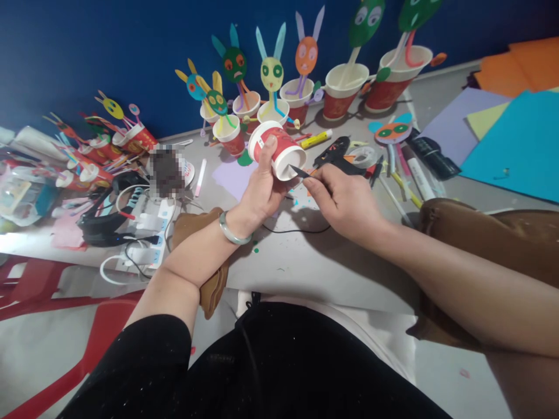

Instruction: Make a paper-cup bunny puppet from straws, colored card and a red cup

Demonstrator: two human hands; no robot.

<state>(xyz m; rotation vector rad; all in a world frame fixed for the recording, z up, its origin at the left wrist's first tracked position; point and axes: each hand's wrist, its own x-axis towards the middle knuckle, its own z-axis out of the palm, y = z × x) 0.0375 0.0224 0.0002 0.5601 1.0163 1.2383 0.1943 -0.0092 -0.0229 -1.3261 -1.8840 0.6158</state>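
My left hand (pixel 262 192), with a jade-like bangle on its wrist, is wrapped round a red and white paper cup (pixel 279 145). The cup is tilted, its white base end turned toward my right hand. Pinched in my right hand (pixel 338 195) is a small dark pointed blade (pixel 300 171), whose tip is at the recessed white base of the cup. Most of the blade's handle is hidden by my fingers. Behind the cup stand several paper cups (pixel 300 107) with paper animal heads on stems.
A black glue gun (pixel 334 152), tape roll (pixel 364 156) and yellow marker (pixel 317 139) lie beyond my hands. Coloured paper (pixel 515 151) is at the right. A power strip (pixel 161 233) with cables stands left; brown cloth (pixel 480 233) lies under my right forearm.
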